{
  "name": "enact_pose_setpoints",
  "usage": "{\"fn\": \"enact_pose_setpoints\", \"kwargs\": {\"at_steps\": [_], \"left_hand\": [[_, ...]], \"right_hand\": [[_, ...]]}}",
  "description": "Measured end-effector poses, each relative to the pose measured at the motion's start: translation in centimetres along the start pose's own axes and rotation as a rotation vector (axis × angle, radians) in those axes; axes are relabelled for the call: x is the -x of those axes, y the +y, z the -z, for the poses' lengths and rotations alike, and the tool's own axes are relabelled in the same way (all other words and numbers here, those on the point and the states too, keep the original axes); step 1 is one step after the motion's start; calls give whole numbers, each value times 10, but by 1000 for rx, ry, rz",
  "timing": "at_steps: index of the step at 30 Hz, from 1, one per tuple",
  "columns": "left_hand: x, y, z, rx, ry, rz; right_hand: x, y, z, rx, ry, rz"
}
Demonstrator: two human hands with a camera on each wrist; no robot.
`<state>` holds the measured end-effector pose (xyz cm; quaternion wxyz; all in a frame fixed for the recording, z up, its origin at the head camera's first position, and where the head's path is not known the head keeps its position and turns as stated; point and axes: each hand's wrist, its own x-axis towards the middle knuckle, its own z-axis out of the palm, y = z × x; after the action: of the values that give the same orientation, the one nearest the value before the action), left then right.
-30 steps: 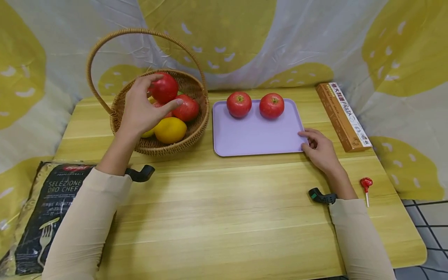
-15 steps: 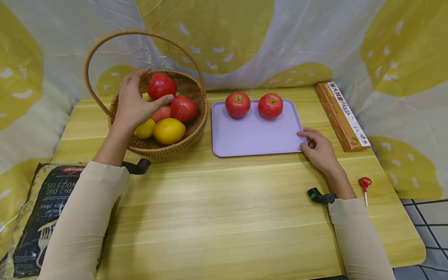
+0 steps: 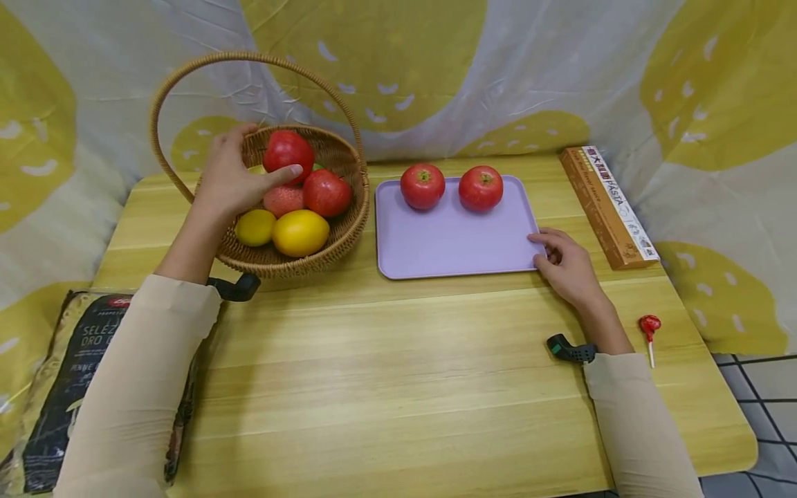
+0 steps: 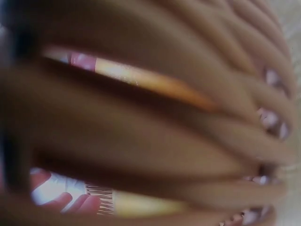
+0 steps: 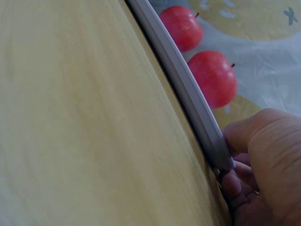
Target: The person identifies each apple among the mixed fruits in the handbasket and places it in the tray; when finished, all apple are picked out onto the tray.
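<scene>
Apparently settles topmost red fruit (image 3: 287, 149) in basket (image 3: 359, 220) with left hand (image 3: 229, 178) spread, gripping nothing, pinches tray (image 3: 448, 245) with right hand (image 3: 568, 268), next likely needs clearing without nudging.

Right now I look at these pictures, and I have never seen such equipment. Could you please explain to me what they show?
There is no machine: you see the bare left hand and right hand of a person. The wide picture comes from a camera on the head, looking down; the other two come from a camera on each wrist, the left one mostly blurred. On the table are a wicker basket of red and yellow fruit, a lilac tray with two apples, a pasta box, a lollipop and a bag of penne. The right hand pinches the tray's right edge. The left hand is at the basket's left side, its thumb beside the top red fruit; whether they touch is hard to tell.
</scene>
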<state>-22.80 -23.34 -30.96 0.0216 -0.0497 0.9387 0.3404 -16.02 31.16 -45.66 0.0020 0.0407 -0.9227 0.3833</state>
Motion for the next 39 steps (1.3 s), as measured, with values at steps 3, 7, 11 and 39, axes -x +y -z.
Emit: {"fn": "enact_pose_setpoints", "kwargs": {"at_steps": [3,7,11,39], "left_hand": [[-2,0,0,-11,-17,-2],[-4,-1,-2,-12,-38,-1],[-6,-2,-5,-2,-58,1],[-19,-9,-11,81,-149,4]], "right_hand": [[0,-1,1,0,0,2],[1,-2,0,0,-5,-11],[1,-2,1,-1,-6,-22],[0,1,0,4,-1,-17]]}}
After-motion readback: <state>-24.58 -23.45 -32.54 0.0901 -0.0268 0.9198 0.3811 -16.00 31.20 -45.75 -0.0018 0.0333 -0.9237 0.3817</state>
